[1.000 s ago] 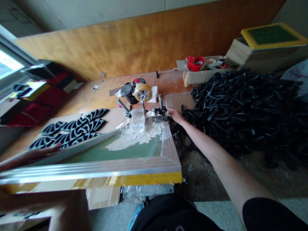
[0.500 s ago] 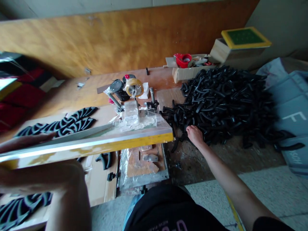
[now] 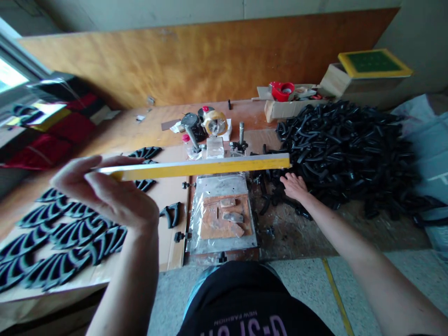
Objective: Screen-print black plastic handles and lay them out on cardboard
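My left hand [image 3: 112, 198] grips the left end of a yellow-edged screen-printing frame [image 3: 210, 166], thumb below and fingers above. The frame is seen nearly edge-on, raised over a metal base plate [image 3: 224, 185]. On that plate lies a brown board [image 3: 210, 228] with several small blocks under clear film. My right hand [image 3: 296, 185] is at the near left edge of a heap of black curved plastic parts [image 3: 343, 149]. Its fingers are spread, pointing at the loose parts, and I see nothing gripped in them. A single black part [image 3: 172, 214] lies left of the plate.
Rows of black parts [image 3: 73, 242] cover cardboard on the left. Behind the frame stand clamp posts [image 3: 241, 133], a dark jar [image 3: 191, 122] and a tape roll [image 3: 216, 123]. A red tape dispenser [image 3: 282, 91] sits in a carton; a grey crate [image 3: 436, 163] is at far right.
My left hand has lifted the screen-printing frame's near side, so it now appears edge-on and higher. The fingers of my right hand have spread at the heap's edge. The view has shifted left.
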`<move>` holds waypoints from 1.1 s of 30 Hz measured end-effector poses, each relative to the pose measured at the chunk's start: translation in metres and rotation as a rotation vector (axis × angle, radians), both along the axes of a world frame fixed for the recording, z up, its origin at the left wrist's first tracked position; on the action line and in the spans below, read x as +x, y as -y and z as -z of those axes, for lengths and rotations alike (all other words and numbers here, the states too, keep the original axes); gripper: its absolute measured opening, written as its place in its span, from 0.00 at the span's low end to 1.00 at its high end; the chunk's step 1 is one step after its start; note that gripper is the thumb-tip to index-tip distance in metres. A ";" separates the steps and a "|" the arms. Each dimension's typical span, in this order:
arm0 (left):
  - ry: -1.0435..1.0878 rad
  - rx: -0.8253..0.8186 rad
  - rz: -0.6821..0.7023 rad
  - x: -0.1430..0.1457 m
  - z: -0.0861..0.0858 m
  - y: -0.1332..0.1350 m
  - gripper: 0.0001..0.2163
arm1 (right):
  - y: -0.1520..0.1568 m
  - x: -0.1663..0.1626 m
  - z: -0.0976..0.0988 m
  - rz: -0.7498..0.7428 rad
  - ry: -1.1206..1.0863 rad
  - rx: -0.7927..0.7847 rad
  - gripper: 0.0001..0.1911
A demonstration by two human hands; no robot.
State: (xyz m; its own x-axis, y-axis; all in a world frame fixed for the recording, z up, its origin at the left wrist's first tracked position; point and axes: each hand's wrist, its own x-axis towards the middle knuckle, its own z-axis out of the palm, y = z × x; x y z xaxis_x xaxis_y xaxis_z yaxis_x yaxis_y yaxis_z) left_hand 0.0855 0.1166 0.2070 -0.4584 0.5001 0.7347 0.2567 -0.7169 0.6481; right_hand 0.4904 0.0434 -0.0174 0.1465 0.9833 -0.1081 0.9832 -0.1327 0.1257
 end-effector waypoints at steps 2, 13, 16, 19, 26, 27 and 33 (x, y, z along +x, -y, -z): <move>-0.086 0.192 0.020 -0.005 0.004 -0.003 0.11 | 0.002 -0.001 0.005 0.005 0.014 -0.002 0.19; 0.051 0.006 0.375 -0.013 0.005 0.018 0.14 | 0.011 -0.017 -0.009 -0.141 -0.051 0.103 0.12; 0.140 -0.016 0.433 -0.016 0.004 0.012 0.20 | 0.017 -0.062 -0.030 -0.150 -0.201 0.210 0.17; 0.213 -0.130 0.534 -0.020 0.005 0.003 0.24 | 0.024 -0.131 -0.036 -0.310 -0.448 0.210 0.21; 0.242 -0.343 0.563 -0.027 0.017 -0.016 0.15 | 0.026 -0.228 -0.017 -0.460 -0.358 0.154 0.19; 0.238 -0.349 0.557 -0.028 0.018 -0.017 0.15 | 0.025 -0.230 -0.017 -0.470 -0.337 0.159 0.19; 0.072 -0.413 0.507 -0.040 0.025 -0.004 0.17 | 0.029 -0.225 -0.018 -0.444 -0.333 0.209 0.20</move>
